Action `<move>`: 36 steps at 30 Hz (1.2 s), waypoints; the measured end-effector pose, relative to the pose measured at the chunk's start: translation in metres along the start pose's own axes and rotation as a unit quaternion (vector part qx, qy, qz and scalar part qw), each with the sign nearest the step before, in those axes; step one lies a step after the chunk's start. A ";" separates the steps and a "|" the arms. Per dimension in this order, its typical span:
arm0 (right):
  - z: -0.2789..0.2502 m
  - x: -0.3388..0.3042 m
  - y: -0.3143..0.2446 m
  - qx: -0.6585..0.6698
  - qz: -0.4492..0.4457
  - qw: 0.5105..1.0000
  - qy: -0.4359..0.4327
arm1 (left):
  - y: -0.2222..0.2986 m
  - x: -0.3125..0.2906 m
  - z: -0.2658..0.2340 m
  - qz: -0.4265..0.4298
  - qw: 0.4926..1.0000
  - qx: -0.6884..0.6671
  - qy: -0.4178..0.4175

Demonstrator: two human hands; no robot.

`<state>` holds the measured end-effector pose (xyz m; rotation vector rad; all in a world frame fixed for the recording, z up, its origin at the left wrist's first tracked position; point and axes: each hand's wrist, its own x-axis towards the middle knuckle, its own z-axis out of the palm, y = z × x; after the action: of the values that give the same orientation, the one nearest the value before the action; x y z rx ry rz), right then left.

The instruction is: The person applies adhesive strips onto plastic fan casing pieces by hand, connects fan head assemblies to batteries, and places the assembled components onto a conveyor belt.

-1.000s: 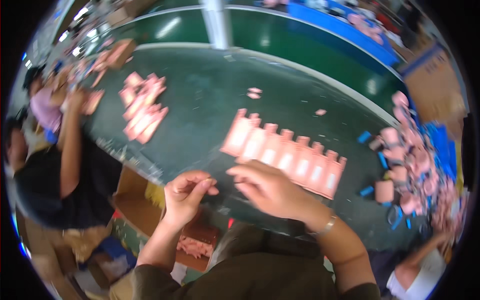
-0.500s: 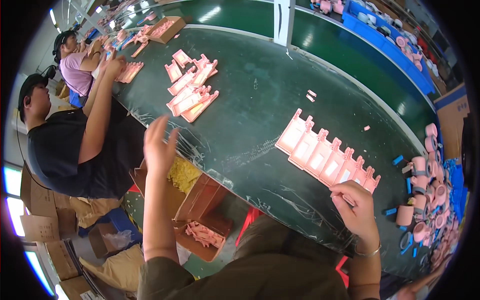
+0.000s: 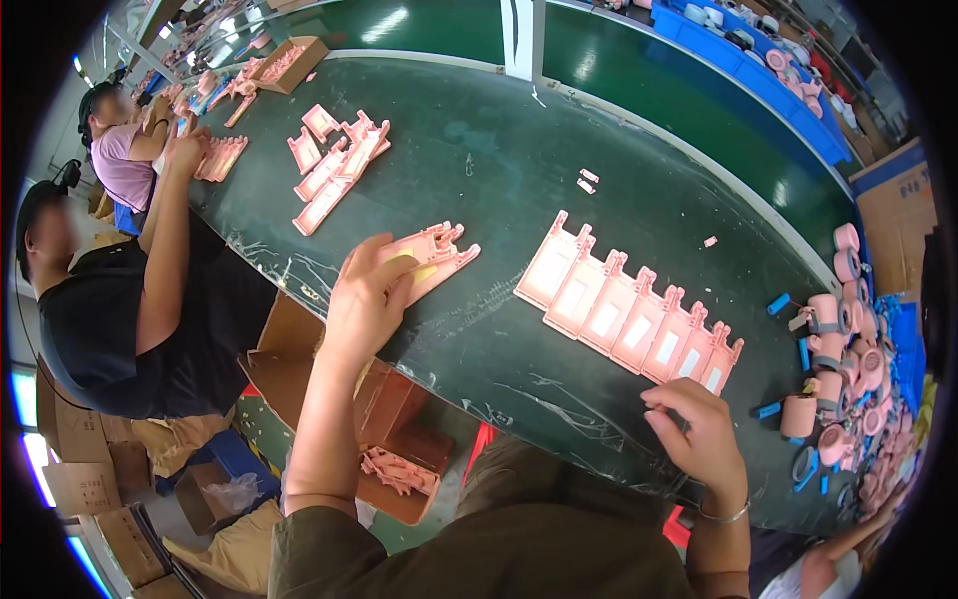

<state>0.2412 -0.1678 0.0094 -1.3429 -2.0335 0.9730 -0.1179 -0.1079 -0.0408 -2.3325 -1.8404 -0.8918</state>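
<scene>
My left hand (image 3: 367,304) is closed on a small group of pink plastic panels (image 3: 451,262) at the table's near edge; yellow shows on one of them by my fingers. Beyond it lies a loose pile of similar pink panels (image 3: 339,170), shallow and tray-like with clip-shaped ends. To the right, several more panels form an overlapping slanted row (image 3: 627,311), some with white rectangles on them. Just off the near end of that row, my right hand (image 3: 699,434) hovers with thumb and forefinger apart and nothing visible between them.
Small pink bits (image 3: 587,182) lie on the dark green table (image 3: 479,130). Pink and grey round parts with blue pieces (image 3: 833,369) heap at the right. Cardboard boxes (image 3: 409,469) stand below the near edge. Two co-workers (image 3: 110,299) sit at the left.
My left hand has come down from the air onto the table and taken hold of panels, which now lie nearer and right of the pile. The whole view has shifted slightly.
</scene>
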 end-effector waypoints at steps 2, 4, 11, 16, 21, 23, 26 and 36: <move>0.001 0.006 -0.006 -0.040 -0.068 0.997 -0.014 | -0.001 0.008 -0.002 -0.048 0.997 -0.039 -0.035; 0.003 0.007 -0.007 -0.030 -0.064 0.997 -0.017 | -0.007 0.015 -0.008 -0.022 0.992 -0.037 -0.115; -0.001 -0.006 0.004 -0.034 -0.059 0.997 -0.021 | -0.019 0.010 -0.005 -0.041 0.999 0.008 -0.002; -0.005 -0.011 0.007 -0.050 -0.057 0.997 -0.009 | -0.003 0.009 0.004 -0.013 0.998 -0.032 -0.051; -0.008 -0.009 0.011 -0.037 -0.039 0.998 -0.037 | 0.020 0.001 0.014 0.036 0.997 0.022 -0.058; -0.007 -0.003 0.011 -0.047 -0.050 0.997 -0.039 | 0.025 0.009 0.022 0.042 0.997 0.033 -0.048; -0.008 0.012 0.006 -0.059 -0.079 0.994 -0.049 | 0.032 0.029 0.035 0.060 0.996 0.064 -0.024; 0.013 0.111 0.013 -0.109 -0.148 0.982 -0.043 | 0.041 0.029 0.024 0.049 0.997 -0.051 0.037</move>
<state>0.1970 -0.0660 -0.0054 -1.0719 -2.3787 0.7013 -0.0671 -0.0860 -0.0345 -2.3880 -1.6760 -1.0672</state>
